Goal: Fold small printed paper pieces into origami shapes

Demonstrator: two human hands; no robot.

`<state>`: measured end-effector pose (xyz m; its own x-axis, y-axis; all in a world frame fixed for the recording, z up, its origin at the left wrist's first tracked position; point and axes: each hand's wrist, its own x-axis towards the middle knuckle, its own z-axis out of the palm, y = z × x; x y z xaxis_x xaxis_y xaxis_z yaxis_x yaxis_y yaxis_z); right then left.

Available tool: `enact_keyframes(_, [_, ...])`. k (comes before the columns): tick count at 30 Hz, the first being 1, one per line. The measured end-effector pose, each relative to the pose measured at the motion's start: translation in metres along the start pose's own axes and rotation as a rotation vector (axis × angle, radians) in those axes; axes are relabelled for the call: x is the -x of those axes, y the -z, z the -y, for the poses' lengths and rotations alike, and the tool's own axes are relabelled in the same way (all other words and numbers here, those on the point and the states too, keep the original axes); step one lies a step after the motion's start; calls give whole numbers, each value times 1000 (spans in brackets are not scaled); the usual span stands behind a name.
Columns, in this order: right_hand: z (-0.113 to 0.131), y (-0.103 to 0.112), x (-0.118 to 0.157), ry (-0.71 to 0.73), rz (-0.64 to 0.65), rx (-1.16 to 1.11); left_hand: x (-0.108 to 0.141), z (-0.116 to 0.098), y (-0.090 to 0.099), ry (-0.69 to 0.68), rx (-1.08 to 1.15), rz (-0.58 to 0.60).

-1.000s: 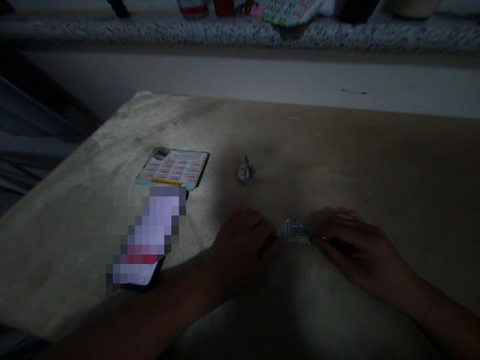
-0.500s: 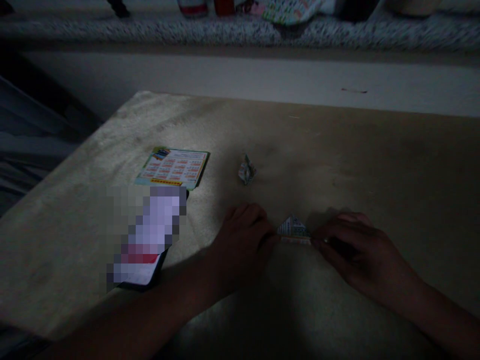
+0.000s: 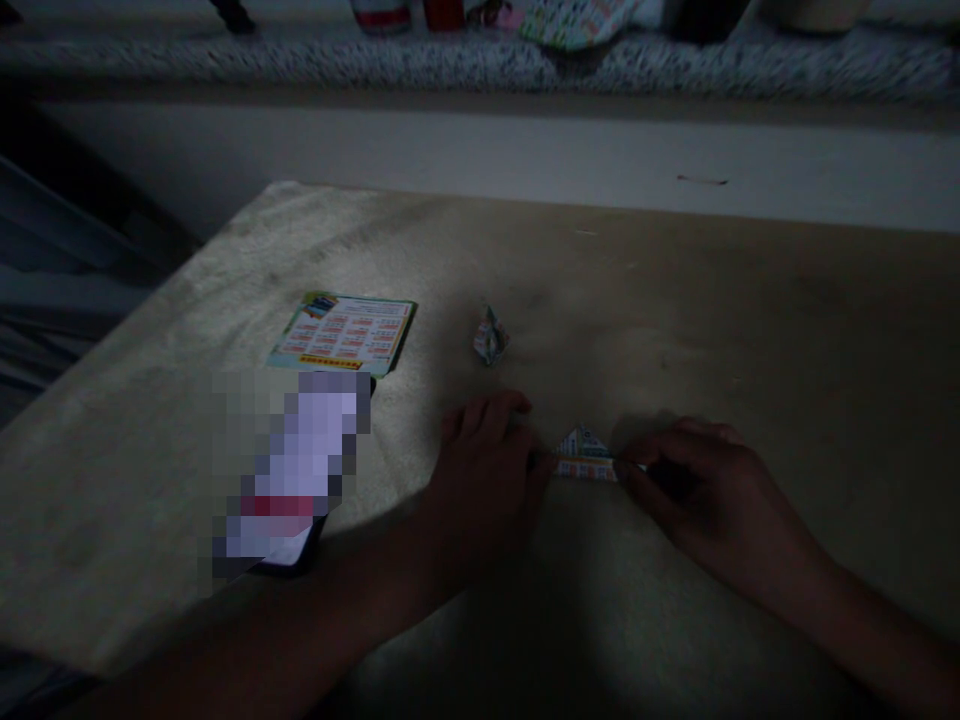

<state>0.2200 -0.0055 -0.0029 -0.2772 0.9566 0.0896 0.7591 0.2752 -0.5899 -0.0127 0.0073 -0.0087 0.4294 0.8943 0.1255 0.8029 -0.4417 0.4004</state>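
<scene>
A small piece of printed paper [image 3: 585, 455], folded to a triangle with a strip along its lower edge, lies between my hands on the table. My left hand [image 3: 491, 470] grips its left corner between thumb and finger, the other fingers resting bent on the tabletop. At the right corner, the thumb and forefinger of my right hand [image 3: 697, 480] pinch the strip. Beyond my left hand stands a small folded paper shape [image 3: 490, 338] made of similar printed paper.
A calendar card [image 3: 345, 333] lies on the table [image 3: 675, 300] at the left. Nearer is a phone [image 3: 300, 470] with a blurred, lit screen. Behind the table runs a speckled stone ledge [image 3: 300, 65] with several objects on it, among them a patterned packet [image 3: 577, 22].
The lower strip of the folded paper now shows wider, with more orange print facing me. My left fingers have lifted and spread slightly; the view has shifted a little.
</scene>
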Motion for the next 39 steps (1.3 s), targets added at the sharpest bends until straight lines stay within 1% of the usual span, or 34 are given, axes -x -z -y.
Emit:
enact_keyframes(6, [0, 1, -1, -50, 30, 32, 0, -4, 1, 7, -27, 1])
enact_keyframes(15, [3, 1, -3, -50, 26, 89, -3, -6, 2, 32, -31, 12])
enact_keyframes(19, [5, 1, -5, -50, 27, 118, -3, -6, 2, 31, -22, -5])
enact_keyframes(26, [3, 1, -6, -60, 42, 120, -3, -2, 2, 24, -11, 3])
enact_keyframes(29, [2, 1, -6, -58, 57, 122, -3, 0, 2, 33, 1, 13])
enact_keyframes(36, [2, 1, -6, -48, 46, 147, -4, 1, 3, 49, 45, 20])
enact_keyframes(39, [0, 0, -7, -14, 44, 162, -4, 1, 2, 58, 41, -1])
